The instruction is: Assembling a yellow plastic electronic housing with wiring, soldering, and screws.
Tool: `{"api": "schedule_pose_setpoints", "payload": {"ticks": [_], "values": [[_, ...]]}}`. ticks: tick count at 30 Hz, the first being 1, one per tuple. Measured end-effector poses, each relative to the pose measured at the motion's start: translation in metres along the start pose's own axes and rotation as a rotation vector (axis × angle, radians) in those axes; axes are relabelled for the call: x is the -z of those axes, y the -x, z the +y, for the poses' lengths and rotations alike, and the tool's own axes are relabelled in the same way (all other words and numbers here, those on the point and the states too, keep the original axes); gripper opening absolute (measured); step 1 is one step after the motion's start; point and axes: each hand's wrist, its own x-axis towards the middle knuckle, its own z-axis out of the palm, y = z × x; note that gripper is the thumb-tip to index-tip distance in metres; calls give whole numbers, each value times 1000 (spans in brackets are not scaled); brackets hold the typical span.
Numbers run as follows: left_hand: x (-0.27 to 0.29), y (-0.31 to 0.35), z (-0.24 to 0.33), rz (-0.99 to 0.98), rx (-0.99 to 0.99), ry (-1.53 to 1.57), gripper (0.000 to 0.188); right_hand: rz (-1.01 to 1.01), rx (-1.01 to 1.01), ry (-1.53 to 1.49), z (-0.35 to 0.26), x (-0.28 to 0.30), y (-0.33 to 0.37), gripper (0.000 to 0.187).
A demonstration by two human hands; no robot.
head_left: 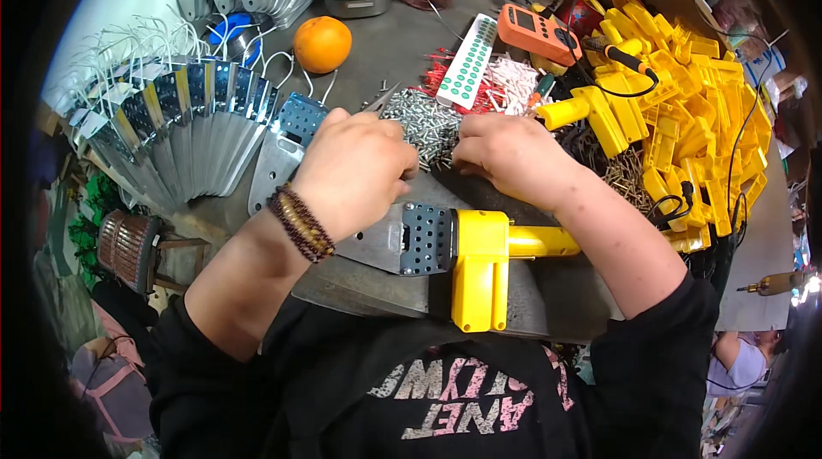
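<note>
Here, the right hand (505,155) bends its fingers at four o'clock of the silver screw pile (419,121), the left hand (360,166) at eight; I cannot tell whether either grips anything. The yellow plastic handle (481,275), meeting a perforated metal plate (426,241), lies at five.

A dark tabletop (372,52) spans the frame's center as a brown ribbed seat (127,243) stands at lower left and a bright light (808,286) glares at far right.
</note>
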Motion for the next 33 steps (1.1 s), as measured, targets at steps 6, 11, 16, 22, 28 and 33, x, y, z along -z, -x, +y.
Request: {"api": "schedule_pose_setpoints", "payload": {"ticks": [6, 11, 16, 22, 28, 33], "values": [[-8, 7, -3, 14, -92, -203, 8, 188, -117, -339, -24, 23, 30, 12], [5, 38, 57, 113, -370, 419, 12, 126, -144, -787, -80, 31, 109, 15], [-9, 52, 83, 82, -490, 455, 19, 326, -79, -613, -103, -4, 128, 21], [-19, 60, 77, 147, -470, 448, 19, 395, 102, -399, -97, -10, 129, 25], [-20, 64, 79, 223, -535, 337, 18, 424, 153, -259, -83, 3, 129, 28], [-13, 65, 80, 289, -541, 243, 15, 299, -188, -63, -17, 4, 63, 12]]}}
